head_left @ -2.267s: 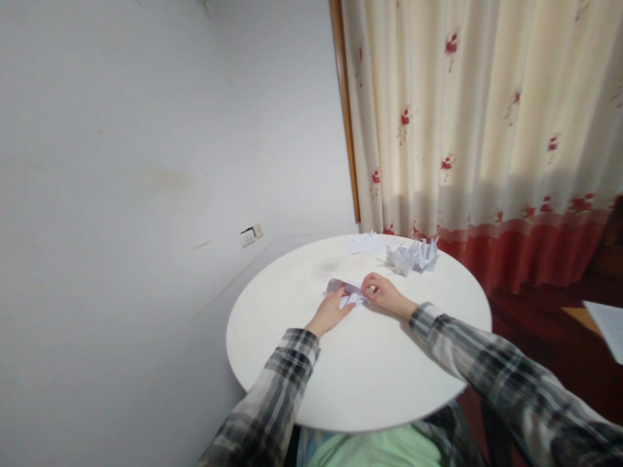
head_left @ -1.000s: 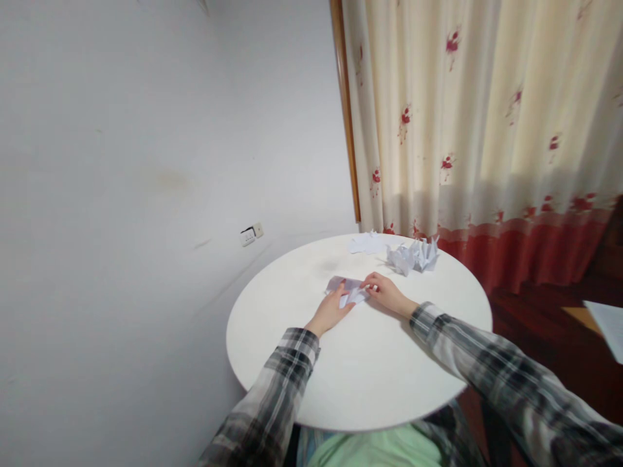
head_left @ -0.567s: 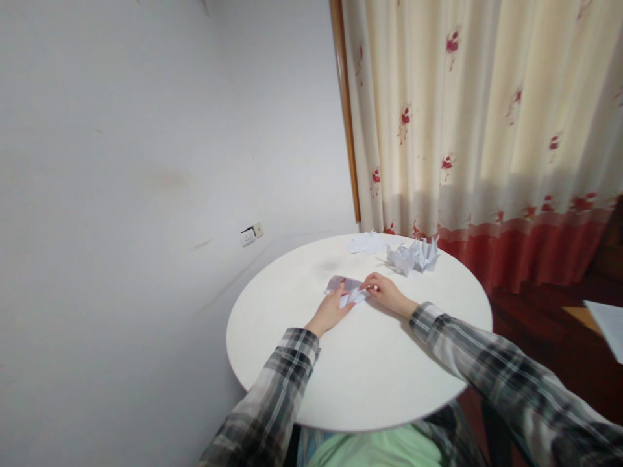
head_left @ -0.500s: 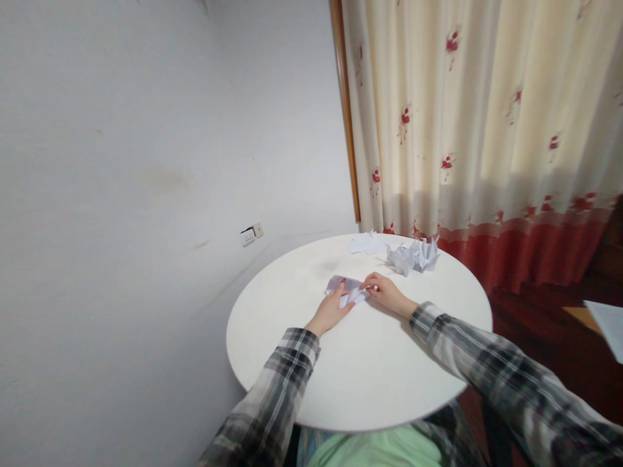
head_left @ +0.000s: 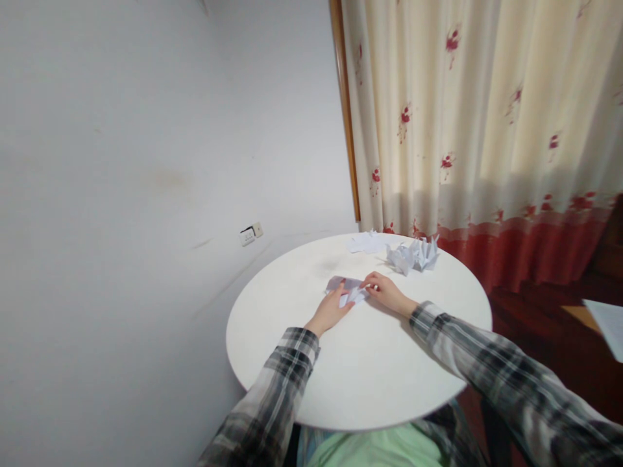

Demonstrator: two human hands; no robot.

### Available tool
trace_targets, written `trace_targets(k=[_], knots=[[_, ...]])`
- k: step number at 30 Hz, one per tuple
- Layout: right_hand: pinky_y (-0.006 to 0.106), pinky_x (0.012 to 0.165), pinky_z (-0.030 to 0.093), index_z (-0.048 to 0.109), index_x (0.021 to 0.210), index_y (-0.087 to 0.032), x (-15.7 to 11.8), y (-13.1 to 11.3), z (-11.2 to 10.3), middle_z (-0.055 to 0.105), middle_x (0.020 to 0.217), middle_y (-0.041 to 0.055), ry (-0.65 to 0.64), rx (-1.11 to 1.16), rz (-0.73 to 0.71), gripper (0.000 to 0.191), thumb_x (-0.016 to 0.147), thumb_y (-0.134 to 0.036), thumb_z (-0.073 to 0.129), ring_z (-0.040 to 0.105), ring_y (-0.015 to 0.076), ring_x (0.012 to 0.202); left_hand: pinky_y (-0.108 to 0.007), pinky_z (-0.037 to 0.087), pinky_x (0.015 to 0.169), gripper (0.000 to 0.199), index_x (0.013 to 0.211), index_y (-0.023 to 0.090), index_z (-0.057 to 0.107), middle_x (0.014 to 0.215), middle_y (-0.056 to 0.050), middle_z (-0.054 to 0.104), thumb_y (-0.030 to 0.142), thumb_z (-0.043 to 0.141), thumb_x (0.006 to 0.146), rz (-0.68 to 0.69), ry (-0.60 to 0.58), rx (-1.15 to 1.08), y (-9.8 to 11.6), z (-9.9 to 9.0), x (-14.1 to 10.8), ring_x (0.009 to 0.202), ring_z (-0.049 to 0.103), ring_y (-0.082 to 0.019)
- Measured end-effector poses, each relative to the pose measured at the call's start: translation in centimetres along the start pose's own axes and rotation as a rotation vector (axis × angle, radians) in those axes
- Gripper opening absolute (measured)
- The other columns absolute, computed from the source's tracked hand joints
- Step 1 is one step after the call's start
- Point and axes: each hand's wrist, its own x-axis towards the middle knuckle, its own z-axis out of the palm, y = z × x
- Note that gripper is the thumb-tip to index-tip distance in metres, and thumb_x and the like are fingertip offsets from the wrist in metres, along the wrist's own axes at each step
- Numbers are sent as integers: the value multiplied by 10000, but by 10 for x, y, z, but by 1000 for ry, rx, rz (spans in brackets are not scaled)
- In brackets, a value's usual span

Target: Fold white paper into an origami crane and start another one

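A folded sheet of white paper (head_left: 357,296) lies on the round white table (head_left: 272,324), its layers partly lifted. My left hand (head_left: 333,306) grips it from the near left, with fingers on the upper part and thumb on the near edge. On the paper's right side, my right hand (head_left: 383,288) pinches an edge between thumb and fingertips. My palms and fingers hide part of the folds.
Several folded paper cranes (head_left: 413,255) stand at the table's far right. Flat pieces of white paper (head_left: 367,242) lie by the far edge. Beyond are a wall socket (head_left: 247,236) and a flowered curtain (head_left: 438,130). At right, papers (head_left: 606,324) jut into view.
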Motion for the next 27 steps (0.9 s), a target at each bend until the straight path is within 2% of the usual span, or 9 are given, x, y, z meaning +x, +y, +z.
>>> trace_targets(k=[13,27], knots=[[225,628,410,665,800,-191,-1,-9,-3,537,860,37,3,21,3,284,686,-34,458,496,95,662,-328,335,908,614,1279,148,285,1122,-91,545,385,473,746,1,-1,-18,0,0,0,1049,468,-215],[235,650,413,656,854,-204,-1,-1,0,535,879,37,-8,-13,16,291,702,-52,460,501,99,670,-337,325,930,559,1245,180,349,1156,-68,530,369,482,736,1,4,-26,1,-1,0,1096,436,-219]])
